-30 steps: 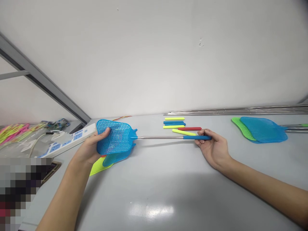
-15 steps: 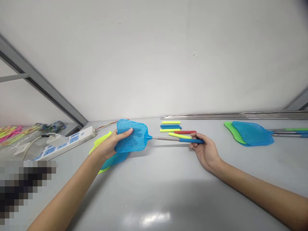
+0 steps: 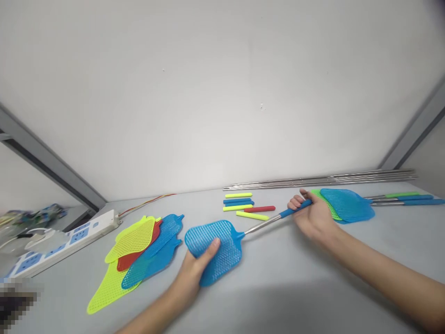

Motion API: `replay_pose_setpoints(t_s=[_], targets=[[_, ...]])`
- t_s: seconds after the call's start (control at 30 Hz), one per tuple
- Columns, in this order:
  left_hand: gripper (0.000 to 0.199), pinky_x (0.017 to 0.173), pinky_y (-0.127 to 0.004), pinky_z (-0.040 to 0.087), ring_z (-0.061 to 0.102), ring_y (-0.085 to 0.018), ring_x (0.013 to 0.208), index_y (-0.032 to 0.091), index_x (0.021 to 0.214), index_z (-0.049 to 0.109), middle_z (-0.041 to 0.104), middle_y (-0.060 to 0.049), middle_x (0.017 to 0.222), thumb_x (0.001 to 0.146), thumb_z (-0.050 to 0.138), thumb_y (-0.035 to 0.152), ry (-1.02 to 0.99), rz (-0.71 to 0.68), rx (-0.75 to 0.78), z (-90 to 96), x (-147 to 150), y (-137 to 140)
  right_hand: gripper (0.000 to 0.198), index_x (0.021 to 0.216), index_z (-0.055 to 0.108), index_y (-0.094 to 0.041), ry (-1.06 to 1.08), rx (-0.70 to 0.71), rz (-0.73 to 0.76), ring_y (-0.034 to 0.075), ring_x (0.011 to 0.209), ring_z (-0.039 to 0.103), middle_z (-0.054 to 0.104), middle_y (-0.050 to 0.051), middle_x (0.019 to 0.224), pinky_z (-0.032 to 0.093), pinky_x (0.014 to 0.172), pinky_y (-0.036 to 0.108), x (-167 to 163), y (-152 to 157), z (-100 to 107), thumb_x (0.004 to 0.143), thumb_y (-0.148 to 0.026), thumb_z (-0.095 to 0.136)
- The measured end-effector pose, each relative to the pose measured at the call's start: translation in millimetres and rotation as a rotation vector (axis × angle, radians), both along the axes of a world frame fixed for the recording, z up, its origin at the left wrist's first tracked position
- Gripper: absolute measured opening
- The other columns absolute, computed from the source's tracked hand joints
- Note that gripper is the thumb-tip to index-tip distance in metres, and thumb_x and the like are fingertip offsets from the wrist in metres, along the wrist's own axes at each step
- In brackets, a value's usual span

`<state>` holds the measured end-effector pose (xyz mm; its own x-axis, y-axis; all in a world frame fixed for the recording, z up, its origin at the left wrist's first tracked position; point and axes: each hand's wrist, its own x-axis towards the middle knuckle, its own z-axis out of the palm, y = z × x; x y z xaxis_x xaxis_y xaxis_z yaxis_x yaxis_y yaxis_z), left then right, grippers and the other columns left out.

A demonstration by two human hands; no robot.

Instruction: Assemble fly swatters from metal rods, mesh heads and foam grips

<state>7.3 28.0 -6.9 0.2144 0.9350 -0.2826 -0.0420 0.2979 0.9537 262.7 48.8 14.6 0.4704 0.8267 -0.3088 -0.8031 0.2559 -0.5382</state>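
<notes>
A blue fly swatter (image 3: 222, 248) with a metal shaft and a blue handle sleeve spans both my hands above the table. My left hand (image 3: 198, 269) grips its perforated head, thumb on top and fingers underneath. At the other end, my right hand (image 3: 311, 213) is closed around the blue handle. Loose swatter heads lie piled on the left: a yellow head (image 3: 134, 239), a red head (image 3: 127, 260) and a blue head (image 3: 153, 264) show. Behind the held shaft are several handle sleeves, among them a red sleeve (image 3: 262, 209) and a yellow sleeve (image 3: 252, 215).
Metal rods (image 3: 323, 181) lie along the wall at the back. Fly swatters with handles, a blue one (image 3: 347, 204) on top, rest at the right beyond my right hand. A white power strip (image 3: 86, 236) with a plug and bagged items are at the left.
The held swatter has moved nearer and tilted, its head lower and its handle higher. My left hand has come away from above the loose heads, which now show. The view has shifted.
</notes>
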Motion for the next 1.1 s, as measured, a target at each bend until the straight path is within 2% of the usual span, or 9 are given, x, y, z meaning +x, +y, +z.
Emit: replay_pose_setpoints(t_s=[0.1, 0.17, 0.27, 0.37, 0.47, 0.63, 0.9, 1.1], targets=[[0.036, 0.093, -0.037, 0.039, 0.052, -0.024, 0.102, 0.026, 0.100, 0.061, 0.060, -0.003, 0.107, 0.066, 0.062, 0.039, 0.057, -0.087, 0.085, -2.8, 18.1, -25.5, 0.019, 0.055, 0.031, -0.019, 0.007, 0.021, 0.028, 0.005, 0.031, 0.024, 0.024, -0.007, 0.042, 0.022, 0.029, 0.017, 15.6, -1.5, 24.1, 0.073, -0.014, 0.034], [0.030, 0.097, -0.038, 0.034, 0.052, -0.025, 0.102, 0.024, 0.090, 0.066, 0.062, -0.002, 0.102, 0.063, 0.064, 0.038, 0.093, -0.110, 0.158, 0.2, 27.8, -35.2, 0.022, 0.053, 0.025, -0.019, 0.043, 0.035, 0.065, 0.005, 0.031, 0.020, 0.020, -0.008, 0.042, 0.019, 0.028, 0.017, 21.5, -4.3, 34.6, 0.072, -0.012, 0.034], [0.028, 0.095, -0.038, 0.036, 0.054, -0.025, 0.098, 0.023, 0.086, 0.067, 0.064, -0.003, 0.098, 0.061, 0.065, 0.036, 0.090, -0.005, 0.158, 4.5, 33.7, -37.5, 0.023, 0.052, 0.020, -0.019, 0.069, 0.064, 0.049, 0.006, 0.031, 0.018, 0.017, -0.008, 0.042, 0.017, 0.027, 0.018, 21.8, -8.3, 40.1, 0.068, -0.009, 0.034], [0.033, 0.092, -0.037, 0.038, 0.057, -0.024, 0.094, 0.022, 0.091, 0.065, 0.064, -0.003, 0.096, 0.062, 0.065, 0.035, 0.087, 0.062, 0.113, 2.2, 30.4, -34.6, 0.026, 0.053, 0.016, -0.019, 0.084, 0.072, 0.029, 0.006, 0.032, 0.017, 0.015, -0.007, 0.042, 0.017, 0.028, 0.019, 16.0, -11.0, 38.1, 0.067, -0.010, 0.036], [0.038, 0.091, -0.035, 0.040, 0.057, -0.023, 0.094, 0.021, 0.099, 0.062, 0.064, -0.003, 0.098, 0.063, 0.064, 0.035, 0.074, 0.030, 0.063, -4.3, 25.2, -33.9, 0.028, 0.053, 0.014, -0.019, 0.109, 0.052, 0.022, 0.006, 0.033, 0.014, 0.013, -0.007, 0.042, 0.015, 0.028, 0.020, 10.5, -13.3, 34.9, 0.067, -0.011, 0.037], [0.044, 0.089, -0.032, 0.042, 0.055, -0.020, 0.097, 0.023, 0.112, 0.051, 0.060, -0.003, 0.106, 0.070, 0.059, 0.034, 0.005, 0.013, -0.005, -12.4, 21.8, -33.0, 0.028, 0.054, 0.013, -0.019, 0.069, 0.100, 0.005, 0.007, 0.034, 0.011, 0.008, -0.007, 0.045, 0.013, 0.029, 0.020, 5.1, -16.5, 29.7, 0.068, -0.013, 0.036], [0.040, 0.084, -0.030, 0.046, 0.055, -0.020, 0.098, 0.023, 0.109, 0.053, 0.061, -0.002, 0.105, 0.070, 0.060, 0.032, -0.116, -0.032, -0.080, -10.5, 22.7, -30.9, 0.029, 0.055, 0.011, -0.019, 0.118, 0.078, 0.010, 0.008, 0.035, 0.007, 0.005, -0.007, 0.046, 0.012, 0.028, 0.021, 1.7, -15.2, 16.2, 0.068, -0.014, 0.036], [0.057, 0.082, -0.032, 0.047, 0.057, -0.021, 0.094, 0.023, 0.120, 0.043, 0.062, -0.004, 0.102, 0.067, 0.063, 0.031, -0.134, 0.018, -0.144, -8.6, 22.0, -30.1, 0.031, 0.056, 0.009, -0.019, 0.129, 0.094, 0.011, 0.008, 0.036, 0.006, 0.003, -0.007, 0.047, 0.011, 0.028, 0.021, -3.1, -14.9, 14.4, 0.067, -0.014, 0.037]])
